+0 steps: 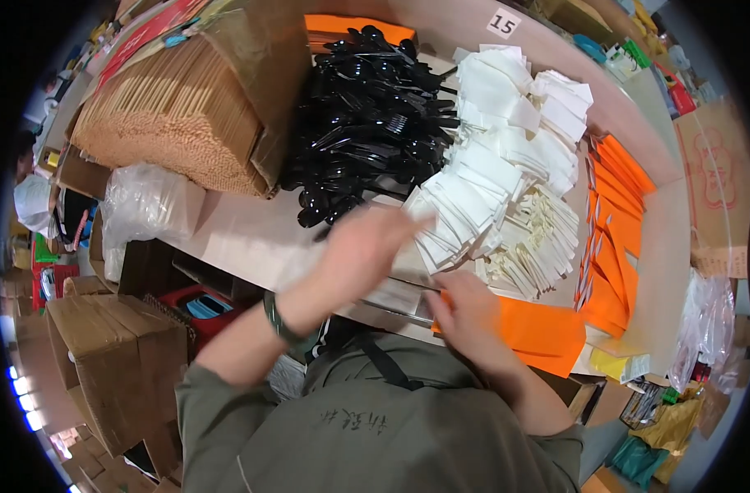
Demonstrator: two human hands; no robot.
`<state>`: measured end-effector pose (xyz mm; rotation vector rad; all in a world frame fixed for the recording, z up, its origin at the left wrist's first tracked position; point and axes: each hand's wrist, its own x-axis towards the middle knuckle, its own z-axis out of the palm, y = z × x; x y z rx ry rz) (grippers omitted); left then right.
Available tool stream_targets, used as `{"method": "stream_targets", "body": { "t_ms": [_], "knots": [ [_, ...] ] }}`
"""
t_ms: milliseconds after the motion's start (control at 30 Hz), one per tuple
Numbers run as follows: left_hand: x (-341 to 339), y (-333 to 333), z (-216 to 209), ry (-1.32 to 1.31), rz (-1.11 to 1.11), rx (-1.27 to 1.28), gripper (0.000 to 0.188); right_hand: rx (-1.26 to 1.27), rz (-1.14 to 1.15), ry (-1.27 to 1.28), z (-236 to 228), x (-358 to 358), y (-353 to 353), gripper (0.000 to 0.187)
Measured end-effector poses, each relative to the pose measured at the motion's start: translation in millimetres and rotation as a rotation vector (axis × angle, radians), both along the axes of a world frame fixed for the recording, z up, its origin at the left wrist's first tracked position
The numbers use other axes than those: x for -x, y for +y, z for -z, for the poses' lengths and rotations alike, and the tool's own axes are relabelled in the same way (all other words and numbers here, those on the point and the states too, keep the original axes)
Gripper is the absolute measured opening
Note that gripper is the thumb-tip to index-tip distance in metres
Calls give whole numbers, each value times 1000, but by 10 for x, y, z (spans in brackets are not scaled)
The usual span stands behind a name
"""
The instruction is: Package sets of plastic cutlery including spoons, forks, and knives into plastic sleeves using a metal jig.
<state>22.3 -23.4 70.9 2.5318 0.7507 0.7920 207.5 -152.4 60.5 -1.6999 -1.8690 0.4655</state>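
My left hand (358, 256), smeared by motion, is over the front edge of the table between the black plastic cutlery (375, 123) and the folded white napkins (465, 205). Its fingertips overlap the napkins' near left edge; whether they touch or grip anything is unclear. Lower and to the right, my right hand (471, 311) is closed at the left end of a flat orange sleeve (539, 335), which extends rightward under the wrist. A pile of thin cream-coloured packets (535, 246) lies just beyond that hand.
More orange sleeves (613, 238) line the table's right side, with striped strips beside them. A cardboard box (264, 74) of tightly packed brown paper items (169, 123) stands at left, above a clear plastic bag (149, 205). Another cardboard box (120, 361) sits lower left.
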Motion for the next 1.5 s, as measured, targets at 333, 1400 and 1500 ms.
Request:
{"method": "stream_targets", "body": {
  "t_ms": [333,1400,1500],
  "knots": [
    [105,-686,363,-249,-75,507,28,-317,-298,-29,181,-168,-56,21],
    [2095,203,-698,-585,-1004,190,20,-49,-348,-128,309,-318,-355,43],
    [2164,-285,371,-850,-695,737,12,-22,-368,-169,217,-345,-311,46]
  ]
}}
